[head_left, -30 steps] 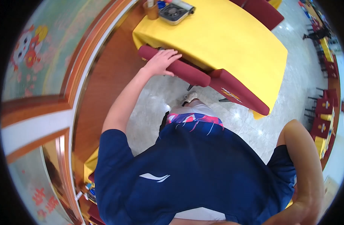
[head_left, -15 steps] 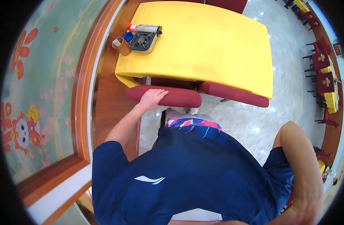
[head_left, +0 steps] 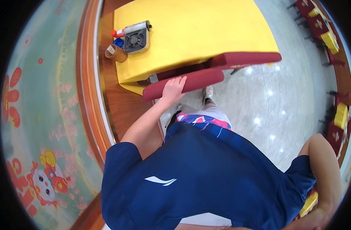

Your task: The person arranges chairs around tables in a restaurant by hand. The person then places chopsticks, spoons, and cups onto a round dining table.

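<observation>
My left hand (head_left: 174,90) rests over the top of a dark red padded chair back (head_left: 201,80), its fingers close together and curled over the far edge. That chair stands at the near side of a table with a yellow cloth (head_left: 191,30). To its right is a second dark red chair (head_left: 246,59), apart from my hand. My right arm (head_left: 324,176) is bent sharply at the elbow, and its hand lies outside the view at the bottom right.
A portable gas stove (head_left: 136,41), a spray-type canister (head_left: 135,28) and a brown cup (head_left: 116,53) sit at the table's left end. A wood-framed mural wall (head_left: 45,107) runs along the left. More tables with yellow cloths (head_left: 341,115) line the far right.
The view has turned and shifted, so table and chairs appear tilted and higher. My left hand keeps its place on the chair back. More of my legs and one shoe shows.
</observation>
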`<state>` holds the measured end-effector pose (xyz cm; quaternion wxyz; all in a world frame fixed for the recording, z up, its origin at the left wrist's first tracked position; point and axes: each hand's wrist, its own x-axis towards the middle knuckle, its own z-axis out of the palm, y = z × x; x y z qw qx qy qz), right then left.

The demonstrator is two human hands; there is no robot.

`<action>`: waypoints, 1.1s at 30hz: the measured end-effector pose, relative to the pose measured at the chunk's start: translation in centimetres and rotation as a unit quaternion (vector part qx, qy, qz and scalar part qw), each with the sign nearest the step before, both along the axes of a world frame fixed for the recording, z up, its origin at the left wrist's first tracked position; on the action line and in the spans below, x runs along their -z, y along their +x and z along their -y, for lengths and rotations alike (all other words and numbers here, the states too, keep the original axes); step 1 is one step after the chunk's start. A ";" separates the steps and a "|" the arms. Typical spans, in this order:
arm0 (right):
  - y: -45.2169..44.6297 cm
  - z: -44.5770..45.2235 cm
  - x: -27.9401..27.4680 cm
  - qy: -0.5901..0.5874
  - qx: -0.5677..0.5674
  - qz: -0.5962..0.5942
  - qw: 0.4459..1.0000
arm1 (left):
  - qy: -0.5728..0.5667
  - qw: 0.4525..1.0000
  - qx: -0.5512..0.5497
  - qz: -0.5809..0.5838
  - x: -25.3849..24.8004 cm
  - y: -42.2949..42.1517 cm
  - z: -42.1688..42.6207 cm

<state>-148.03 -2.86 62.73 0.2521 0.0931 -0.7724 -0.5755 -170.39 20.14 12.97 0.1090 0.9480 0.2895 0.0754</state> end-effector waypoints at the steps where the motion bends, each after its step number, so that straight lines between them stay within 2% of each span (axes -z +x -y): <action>1: -1.1 1.5 -0.2 -0.003 0.022 0.009 1.000 | 0.010 1.000 0.011 0.005 0.2 -0.1 -0.2; 6: -7.3 6.1 -1.0 -0.057 0.098 0.041 0.993 | 0.021 0.999 0.020 -0.021 0.6 -0.4 0.1; 8: -8.9 6.9 -1.6 -0.088 0.107 0.035 0.990 | 0.031 0.999 0.022 -0.022 0.6 -0.6 0.1; 10: -9.8 8.6 -2.6 -0.087 0.100 0.098 0.986 | 0.042 0.998 0.025 -0.044 0.6 -0.6 0.1; 14: -10.7 12.0 -2.7 -0.100 0.121 0.103 0.982 | 0.067 0.996 0.035 -0.039 0.6 -0.4 0.5; 16: -10.4 13.6 -2.3 -0.060 0.182 0.065 0.979 | 0.071 0.996 0.027 -0.041 0.5 -0.3 0.8; 20: -9.3 16.6 -2.9 -0.021 0.184 0.063 0.981 | 0.051 0.998 0.020 -0.037 -0.1 -0.1 1.3; 22: -8.8 16.7 -2.1 -0.085 0.187 0.015 0.979 | 0.059 0.997 0.021 -0.038 -0.2 0.2 1.6; 26: -8.8 19.1 -2.0 -0.097 0.228 0.028 0.969 | 0.045 0.997 0.017 -0.054 0.0 0.6 1.5; 29: -8.6 20.6 -1.7 -0.074 0.211 0.020 0.974 | 0.032 0.997 0.020 -0.060 -0.1 1.1 1.3; 31: -8.3 21.1 -1.7 -0.131 0.084 -0.028 0.987 | 0.031 0.997 0.027 -0.068 0.0 1.2 1.4; 32: -8.2 21.6 -1.9 -0.128 0.088 -0.032 0.987 | 0.023 0.996 0.031 -0.082 0.0 1.3 1.4; 33: -7.8 22.5 -2.2 -0.134 0.174 -0.028 0.975 | 0.016 0.995 0.032 -0.096 -0.1 1.4 1.3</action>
